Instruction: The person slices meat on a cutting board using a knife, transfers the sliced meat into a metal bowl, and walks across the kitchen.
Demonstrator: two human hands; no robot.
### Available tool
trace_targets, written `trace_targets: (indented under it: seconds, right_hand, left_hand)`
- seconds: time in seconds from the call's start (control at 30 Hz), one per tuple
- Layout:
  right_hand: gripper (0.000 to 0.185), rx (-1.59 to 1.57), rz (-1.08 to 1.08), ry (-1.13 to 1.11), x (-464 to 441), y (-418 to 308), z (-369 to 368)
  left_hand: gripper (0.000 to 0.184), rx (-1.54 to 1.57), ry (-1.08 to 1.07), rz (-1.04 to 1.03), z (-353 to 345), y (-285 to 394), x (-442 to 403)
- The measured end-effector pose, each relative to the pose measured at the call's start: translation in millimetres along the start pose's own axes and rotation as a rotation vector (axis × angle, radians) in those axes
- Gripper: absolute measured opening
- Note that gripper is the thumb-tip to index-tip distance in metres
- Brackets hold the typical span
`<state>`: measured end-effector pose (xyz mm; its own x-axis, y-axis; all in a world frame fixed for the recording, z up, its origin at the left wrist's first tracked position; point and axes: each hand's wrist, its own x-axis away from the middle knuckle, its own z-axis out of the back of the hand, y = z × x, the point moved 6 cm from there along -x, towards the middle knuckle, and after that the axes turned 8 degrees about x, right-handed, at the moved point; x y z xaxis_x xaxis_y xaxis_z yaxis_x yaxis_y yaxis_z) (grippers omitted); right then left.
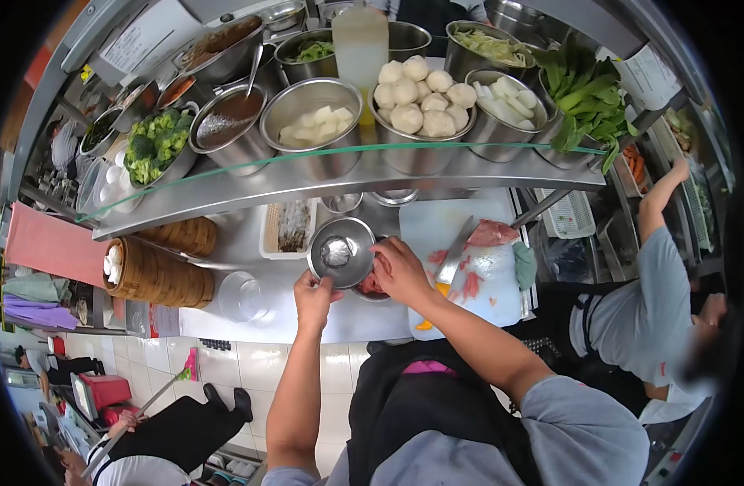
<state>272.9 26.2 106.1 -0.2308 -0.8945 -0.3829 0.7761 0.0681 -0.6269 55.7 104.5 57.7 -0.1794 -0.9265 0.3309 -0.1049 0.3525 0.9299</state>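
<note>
The left hand [315,300] grips the near rim of a round metal bowl [344,272] with a silvery, reflective interior; for the right hand [403,273], grip cannot be determined.

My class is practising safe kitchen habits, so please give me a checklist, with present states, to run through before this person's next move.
1. Left hand gripping the metal bowl: ok, at its near rim.
2. Right hand secure: cannot tell; its fingertips' contact is unclear.
3. Knife out of both hands: ok, lying on the cutting board.
4. Cutting board cleared: not ok; a larger meat piece and smaller scraps lie there.
5. Second bowl fully visible: not ok; the metal bowl and right hand partly cover it.
</note>
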Motion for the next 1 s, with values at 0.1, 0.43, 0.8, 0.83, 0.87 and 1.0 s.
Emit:
trace_targets:
  seconds: [0.1,0.43,0.8,0.83,0.87,1.0]
  right_hand:
    - [0.025,-0.099,-0.168,0.033,-1.8,17.8,4.7]
    - [0.02,0.155,-0.56,0.218,132.9,207.0,122.5]
    - [0.04,0.242,-0.553,0.081,205.0,190.7,152.8]
    - [0.043,0.211,-0.588,0.048,210.0,188.9,152.4]
    - [0.043,0.21,-0.591,0.056,213.3,185.8,153.2]
    - [0.049,0.252,-0.634,-0.039,216.8,203.1,135.4]
  left_hand:
    - [0.006,0.076,0.05,0.03,29.1,0.4,20.6]
    - [0.024,0.212,0.013,0.036,24.3,-10.4,36.7]
    - [0.024,0.208,-0.192,0.224,-176.6,-36.7,-128.2]
    - [0.024,0.073,-0.198,0.246,-180.1,-36.0,-120.2]
    - [0.023,-0.201,-0.317,0.032,-188.1,-27.9,-105.6]
    - [0.018,-1.111,-0.593,-0.314,-222.0,-68.9,42.6]
